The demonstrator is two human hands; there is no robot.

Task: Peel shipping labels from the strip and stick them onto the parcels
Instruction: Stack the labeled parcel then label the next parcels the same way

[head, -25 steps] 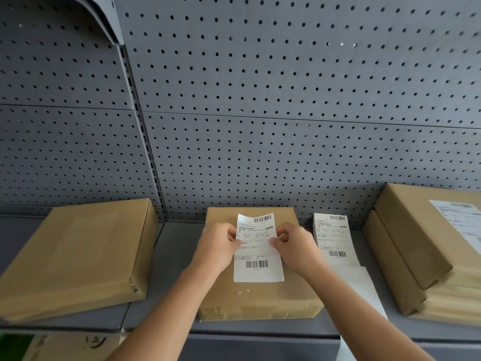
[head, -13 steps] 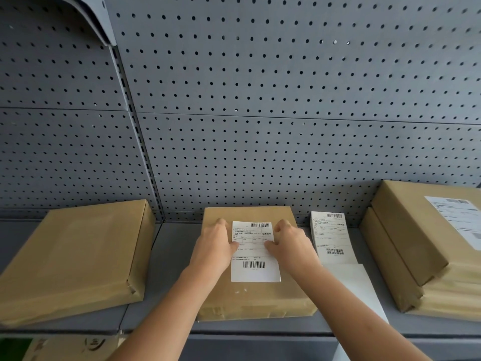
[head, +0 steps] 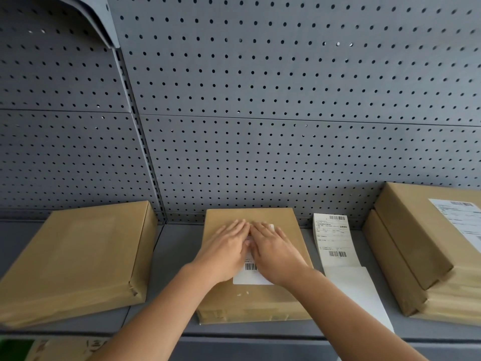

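So the label (head: 251,273) is down now. A second ago both hands were pinching it by its top corners and holding it up off the middle parcel (head: 253,300); half a second ago they were lowering it onto the cardboard. Now the left hand (head: 226,252) and right hand (head: 273,252) are both spread flat, palms down, side by side on top of it — fingers straight and nearly touching in the middle, gripping nothing, just pressing. Only the label's bottom strip with a barcode and a sliver of its top right corner peek out from under them.

My read: this is the smoothing step, so this parcel is basically done once the hands sweep out to the edges. Can't tell whether the label sits square or has a bubble, since the hands cover most of it.

For the rest of the job — the label strip (head: 335,243) lies on the shelf (head: 177,246) just right of the middle parcel, with a printed label on top at the far end and what looks like blank backing trailing toward the front edge. The stack of parcels on the right (head: 411,246) already has a label (head: 460,217) on its top one. The left parcel (head: 78,256) shows bare brown paper, so I'd guess it's next.
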